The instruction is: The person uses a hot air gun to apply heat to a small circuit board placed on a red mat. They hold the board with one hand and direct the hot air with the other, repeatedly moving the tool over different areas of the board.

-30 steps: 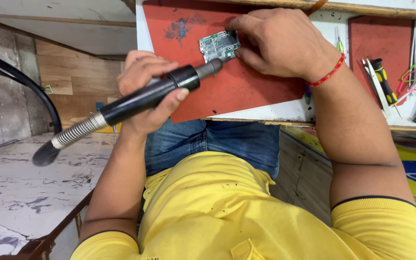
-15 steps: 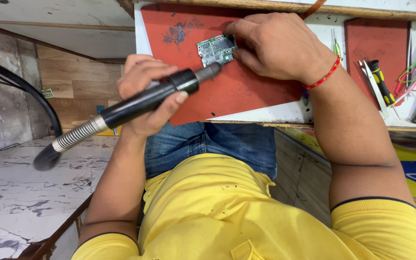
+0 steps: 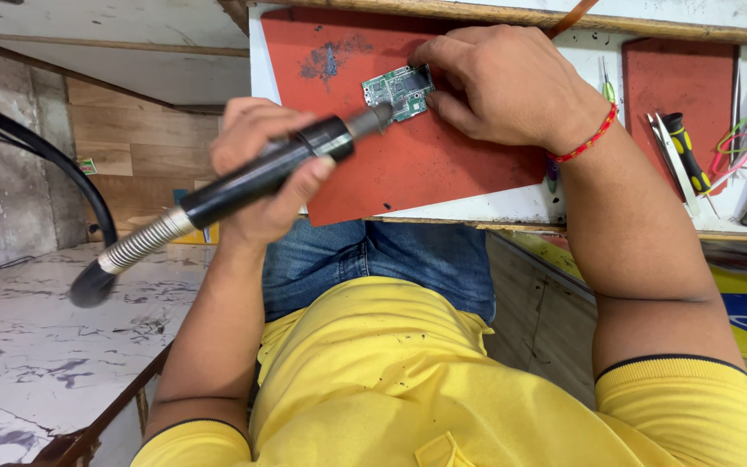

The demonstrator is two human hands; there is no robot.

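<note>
The grip of the left hand (image 3: 261,173) is closed around a black hot-air handpiece (image 3: 261,177), fingers wrapped over its barrel, thumb underneath. The handpiece slants up toward the red mat (image 3: 443,164), and its metal nozzle sits at the lower left edge of a small green circuit board (image 3: 399,89); whether nozzle and board touch cannot be told. A ribbed silver sleeve and a black hose trail from the back end of the handpiece, away from the mat.

The right hand (image 3: 503,82) rests on the red mat just right of the circuit board, its fingertips (image 3: 430,65) pinching the board's right edge and holding it flat. A red thread band circles that wrist.

The red mat lies on a white bench (image 3: 494,206). Right of the mat, on the bench, lie a second red mat (image 3: 680,78), a black and yellow screwdriver (image 3: 686,156), metal tweezers (image 3: 667,160) and loose coloured wires (image 3: 737,151). Below the mat, the person's blue jeans and yellow shirt fill the view.
</note>
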